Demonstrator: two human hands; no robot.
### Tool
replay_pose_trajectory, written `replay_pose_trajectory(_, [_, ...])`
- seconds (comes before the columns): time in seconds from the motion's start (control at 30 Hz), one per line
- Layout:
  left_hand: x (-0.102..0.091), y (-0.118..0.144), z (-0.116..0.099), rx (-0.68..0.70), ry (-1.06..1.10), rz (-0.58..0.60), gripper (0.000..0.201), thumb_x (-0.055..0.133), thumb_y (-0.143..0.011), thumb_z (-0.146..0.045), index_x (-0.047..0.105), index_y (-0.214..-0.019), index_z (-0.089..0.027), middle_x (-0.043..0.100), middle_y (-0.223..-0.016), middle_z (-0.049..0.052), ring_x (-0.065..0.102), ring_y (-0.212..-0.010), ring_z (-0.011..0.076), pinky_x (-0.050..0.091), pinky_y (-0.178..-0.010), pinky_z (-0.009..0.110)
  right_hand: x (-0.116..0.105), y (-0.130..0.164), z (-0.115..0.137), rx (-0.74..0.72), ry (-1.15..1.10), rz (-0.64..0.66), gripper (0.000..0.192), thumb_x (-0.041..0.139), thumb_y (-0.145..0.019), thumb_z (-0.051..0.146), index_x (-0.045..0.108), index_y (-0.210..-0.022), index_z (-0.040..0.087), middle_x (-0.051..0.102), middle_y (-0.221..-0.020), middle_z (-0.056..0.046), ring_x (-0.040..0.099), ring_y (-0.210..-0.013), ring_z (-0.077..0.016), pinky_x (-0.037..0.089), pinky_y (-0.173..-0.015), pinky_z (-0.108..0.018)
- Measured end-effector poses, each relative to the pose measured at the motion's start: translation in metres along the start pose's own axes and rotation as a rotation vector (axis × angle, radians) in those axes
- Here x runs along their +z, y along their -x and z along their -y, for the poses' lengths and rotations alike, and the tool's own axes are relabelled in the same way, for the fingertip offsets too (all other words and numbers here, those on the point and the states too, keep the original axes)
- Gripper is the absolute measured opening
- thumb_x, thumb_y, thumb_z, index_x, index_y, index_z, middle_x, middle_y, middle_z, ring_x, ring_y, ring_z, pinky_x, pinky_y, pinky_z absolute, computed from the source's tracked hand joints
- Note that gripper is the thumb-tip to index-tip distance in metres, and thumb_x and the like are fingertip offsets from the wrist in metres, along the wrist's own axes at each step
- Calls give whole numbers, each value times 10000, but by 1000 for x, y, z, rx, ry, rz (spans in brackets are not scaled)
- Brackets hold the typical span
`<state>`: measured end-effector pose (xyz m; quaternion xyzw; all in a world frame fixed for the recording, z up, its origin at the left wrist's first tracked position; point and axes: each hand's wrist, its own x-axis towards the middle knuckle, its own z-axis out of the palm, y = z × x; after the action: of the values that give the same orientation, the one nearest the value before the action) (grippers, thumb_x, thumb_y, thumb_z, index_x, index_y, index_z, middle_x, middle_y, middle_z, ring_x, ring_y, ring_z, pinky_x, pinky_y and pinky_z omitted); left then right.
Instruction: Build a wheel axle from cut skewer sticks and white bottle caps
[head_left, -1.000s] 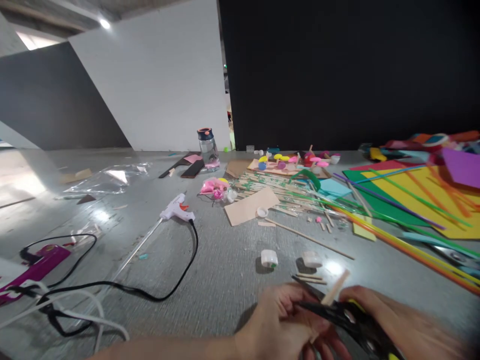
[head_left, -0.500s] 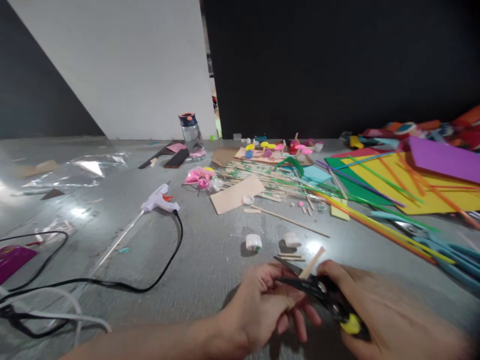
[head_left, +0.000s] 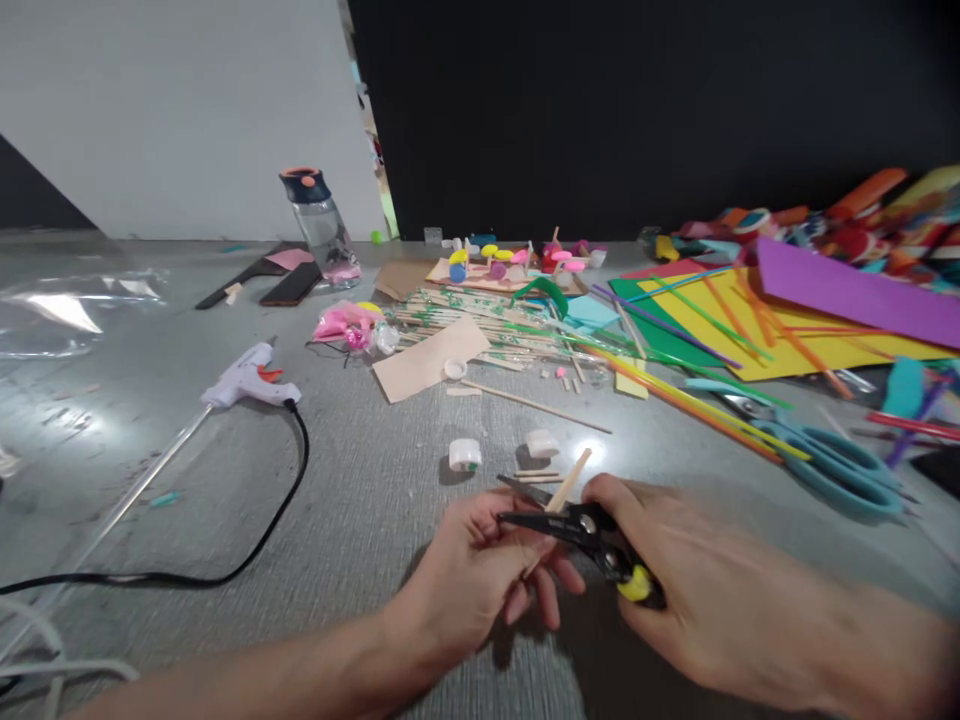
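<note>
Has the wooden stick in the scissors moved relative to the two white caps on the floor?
No, the wooden stick stays just below-right of the white caps.

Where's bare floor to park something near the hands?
Free: grey patch between glue gun, its black cord and left hand. Crowded: right side, with teal scissors, straws and foam sheets.

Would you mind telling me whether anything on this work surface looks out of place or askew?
The wooden sticks lie in a loose, scattered heap, with short offcuts strewn near the hands. The glue gun lies tipped on its side, its black cord trailing across the table.
</note>
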<state>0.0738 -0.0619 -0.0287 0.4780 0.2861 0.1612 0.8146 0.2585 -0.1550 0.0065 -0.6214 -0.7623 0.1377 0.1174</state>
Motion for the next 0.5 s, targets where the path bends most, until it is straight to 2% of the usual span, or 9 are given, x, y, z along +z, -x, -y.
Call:
replay_pose_trajectory(0.17, [-1,-2,-2,-46,26,8,219,673,-798,-344,632,-831,-132,720,-651,31,577,-384,52,299,-335,112,1,-1,-6,17,11,50,349,516,-711,143,510,-1060,153,655,-883,-99,626,-762,-278,438,-634,-371])
replay_pose_trajectory(0.33, [2,-1,-3,-38,36,-23,251,691,-783,-384,613,-803,-146,713,-644,20,595,-398,66,338,-336,119,0,-1,-7,46,-55,34,441,529,-674,91,494,-1107,171,647,-953,-78,627,-841,-263,453,-706,-370])
replay_pose_trajectory(0.5, [2,-1,-2,-25,0,-2,287,691,-802,-415,620,-794,-136,716,-660,36,603,-418,69,331,-349,128,-6,-2,-1,77,-132,59,427,561,-668,77,497,-1074,193,642,-988,-57,623,-884,-248,453,-742,-361])
